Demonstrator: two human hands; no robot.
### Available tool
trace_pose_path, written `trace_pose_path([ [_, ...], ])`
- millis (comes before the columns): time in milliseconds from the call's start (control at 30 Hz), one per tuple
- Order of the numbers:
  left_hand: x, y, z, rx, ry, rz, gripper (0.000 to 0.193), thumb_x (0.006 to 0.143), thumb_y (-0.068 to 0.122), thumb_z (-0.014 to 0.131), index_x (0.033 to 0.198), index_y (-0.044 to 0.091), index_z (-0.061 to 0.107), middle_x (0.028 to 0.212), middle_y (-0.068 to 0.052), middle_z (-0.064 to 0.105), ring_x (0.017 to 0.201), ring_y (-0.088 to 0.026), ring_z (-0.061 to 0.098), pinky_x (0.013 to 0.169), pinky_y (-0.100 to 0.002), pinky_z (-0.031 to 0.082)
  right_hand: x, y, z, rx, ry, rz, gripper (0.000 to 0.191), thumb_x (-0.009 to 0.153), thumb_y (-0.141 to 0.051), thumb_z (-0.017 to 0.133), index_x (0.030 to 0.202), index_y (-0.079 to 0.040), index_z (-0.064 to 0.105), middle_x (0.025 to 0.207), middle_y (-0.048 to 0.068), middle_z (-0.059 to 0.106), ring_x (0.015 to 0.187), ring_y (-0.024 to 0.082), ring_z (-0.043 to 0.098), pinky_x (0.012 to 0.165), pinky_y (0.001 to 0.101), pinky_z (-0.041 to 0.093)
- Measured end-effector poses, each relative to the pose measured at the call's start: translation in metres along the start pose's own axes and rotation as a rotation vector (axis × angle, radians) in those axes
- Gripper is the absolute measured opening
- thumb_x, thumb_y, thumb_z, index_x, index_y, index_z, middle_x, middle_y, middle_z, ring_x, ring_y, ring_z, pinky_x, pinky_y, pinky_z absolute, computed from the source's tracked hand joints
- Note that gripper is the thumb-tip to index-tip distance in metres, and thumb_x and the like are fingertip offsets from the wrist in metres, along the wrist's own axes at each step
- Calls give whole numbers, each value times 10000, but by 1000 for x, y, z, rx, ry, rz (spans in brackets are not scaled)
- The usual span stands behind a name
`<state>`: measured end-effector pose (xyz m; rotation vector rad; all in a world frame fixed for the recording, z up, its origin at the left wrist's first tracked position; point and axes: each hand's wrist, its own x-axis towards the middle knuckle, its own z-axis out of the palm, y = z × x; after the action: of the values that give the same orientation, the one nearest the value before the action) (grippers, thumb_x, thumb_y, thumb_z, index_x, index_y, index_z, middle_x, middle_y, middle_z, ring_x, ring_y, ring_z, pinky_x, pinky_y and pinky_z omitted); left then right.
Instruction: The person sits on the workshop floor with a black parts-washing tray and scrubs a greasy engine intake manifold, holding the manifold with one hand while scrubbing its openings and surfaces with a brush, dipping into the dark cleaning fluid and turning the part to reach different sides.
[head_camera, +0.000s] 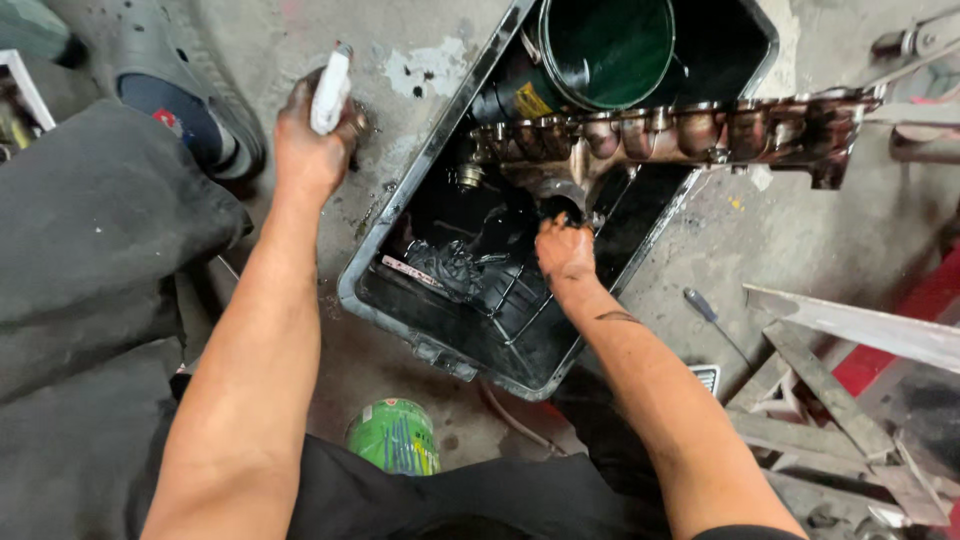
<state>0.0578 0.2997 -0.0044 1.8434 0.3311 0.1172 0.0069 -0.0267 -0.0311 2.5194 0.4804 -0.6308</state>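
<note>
My left hand (312, 135), smeared with grease, is shut on a small white plastic bottle (331, 90) held over the concrete floor left of a metal tray. My right hand (563, 248), black with oil, reaches into the rectangular metal tray (420, 165) and its fingers press into the underside of a long oily metal engine part (680, 130) that lies across the tray. Whether that hand grips anything is hidden. Dark oil and a wire rack (500, 290) lie at the tray's bottom.
A dark green bucket (610, 50) stands in the tray's far end. A green can (394, 436) sits by my knees. A screwdriver (705, 308) and metal angle pieces (850, 400) lie on the right. A shoe (190, 110) rests at upper left.
</note>
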Motion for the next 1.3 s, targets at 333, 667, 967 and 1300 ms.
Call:
trace_pose_path([
  [333,-95,80,47,762,-9,668,600,594,218,765,1150,84,584,1203,-242,616,1162,-481,642,1013,-577,486,16,5,-42,241,-294,245,235,928,-167,612,1054,-170,811,1103,59,776,1012,266,748,765,394,595],
  [667,-133,-21,137,1339,-1210,-218,434,1044,209,506,1445,66,592,1550,-103,517,1426,-368,489,1091,-671,383,8,0,-34,446,-223,463,341,1034,-204,498,1301,-47,640,1064,164,778,943,348,765,744,471,613],
  [967,-112,-22,127,1250,-1172,-273,389,1019,136,511,1386,36,592,1416,-179,562,1292,-406,552,992,-630,433,-18,41,-28,339,-95,102,244,1060,-220,505,1101,-81,701,1013,144,763,929,355,735,787,492,585],
  [1300,-134,28,188,611,-681,-345,345,796,175,634,1126,101,701,1095,-246,701,1017,-424,691,833,-512,555,-28,119,17,446,161,122,386,756,-418,758,1040,-156,773,1109,155,698,995,384,671,837,510,528],
])
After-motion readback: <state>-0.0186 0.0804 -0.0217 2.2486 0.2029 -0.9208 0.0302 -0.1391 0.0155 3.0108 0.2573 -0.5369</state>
